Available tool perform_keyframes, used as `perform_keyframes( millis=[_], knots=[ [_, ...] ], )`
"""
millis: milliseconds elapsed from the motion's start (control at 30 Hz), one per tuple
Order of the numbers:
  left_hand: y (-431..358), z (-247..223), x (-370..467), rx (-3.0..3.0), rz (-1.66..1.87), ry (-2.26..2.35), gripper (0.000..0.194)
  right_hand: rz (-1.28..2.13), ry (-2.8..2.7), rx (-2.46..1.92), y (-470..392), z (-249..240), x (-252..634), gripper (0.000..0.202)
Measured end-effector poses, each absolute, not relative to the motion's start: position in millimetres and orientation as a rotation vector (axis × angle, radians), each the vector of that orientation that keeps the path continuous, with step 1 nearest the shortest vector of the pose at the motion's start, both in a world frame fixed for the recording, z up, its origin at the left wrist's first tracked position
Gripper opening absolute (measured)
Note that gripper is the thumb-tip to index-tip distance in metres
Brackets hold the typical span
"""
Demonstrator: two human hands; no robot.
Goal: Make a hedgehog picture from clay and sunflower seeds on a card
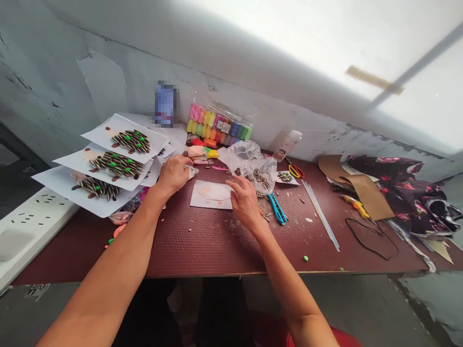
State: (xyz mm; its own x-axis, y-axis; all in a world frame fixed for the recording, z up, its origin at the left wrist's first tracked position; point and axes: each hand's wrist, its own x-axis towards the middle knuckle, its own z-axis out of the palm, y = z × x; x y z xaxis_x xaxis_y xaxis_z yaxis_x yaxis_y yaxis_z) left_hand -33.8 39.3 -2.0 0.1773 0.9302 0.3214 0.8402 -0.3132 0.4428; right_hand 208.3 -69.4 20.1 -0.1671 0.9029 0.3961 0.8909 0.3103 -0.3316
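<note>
A white card (211, 203) lies flat on the dark red tabletop, with a hedgehog drawn on it and pale clay filling its body. My right hand (246, 200) is over the card's right edge, fingers stretched out and apart, nothing visible in them. To the card's upper left, my left hand (174, 174) is closed on a small clear plastic packet (191, 171), its contents unclear. Beyond the card sit packs of peach and yellow clay (198, 152). Sunflower seeds (263, 181) spill from a clear plastic bag (246, 156) behind my right hand.
Stacked hedgehog cards (104, 166) covered in seeds stand at left, near a power strip (32, 226). A clay set (217, 126) leans against the wall. Rightward are a blue cutter (277, 209), scissors (295, 170), a white bottle (288, 145), glue sticks (321, 215) and a glue gun (356, 206).
</note>
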Motion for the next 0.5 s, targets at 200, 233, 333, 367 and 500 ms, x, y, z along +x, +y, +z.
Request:
perform_keyframes(
  millis=[200,233,333,367,500],
  knots=[
    [44,-18,-39,2.408,0.593,1.679,0.044,0.032,-2.074,-1.439,-40,39,184,0.023],
    [45,-19,-39,2.41,0.583,1.683,0.044,0.039,-2.043,-1.438,-39,35,182,0.024],
    [46,-20,-40,2.388,0.6,1.692,0.045,0.065,-2.013,-1.443,-42,16,182,0.024],
    [46,-19,-40,2.382,0.61,1.693,0.045,0.082,-2.006,-1.443,-44,10,183,0.023],
    [44,-16,-39,2.369,0.653,1.721,0.047,0.111,-1.989,-1.435,-51,-1,186,0.026]
  ],
)
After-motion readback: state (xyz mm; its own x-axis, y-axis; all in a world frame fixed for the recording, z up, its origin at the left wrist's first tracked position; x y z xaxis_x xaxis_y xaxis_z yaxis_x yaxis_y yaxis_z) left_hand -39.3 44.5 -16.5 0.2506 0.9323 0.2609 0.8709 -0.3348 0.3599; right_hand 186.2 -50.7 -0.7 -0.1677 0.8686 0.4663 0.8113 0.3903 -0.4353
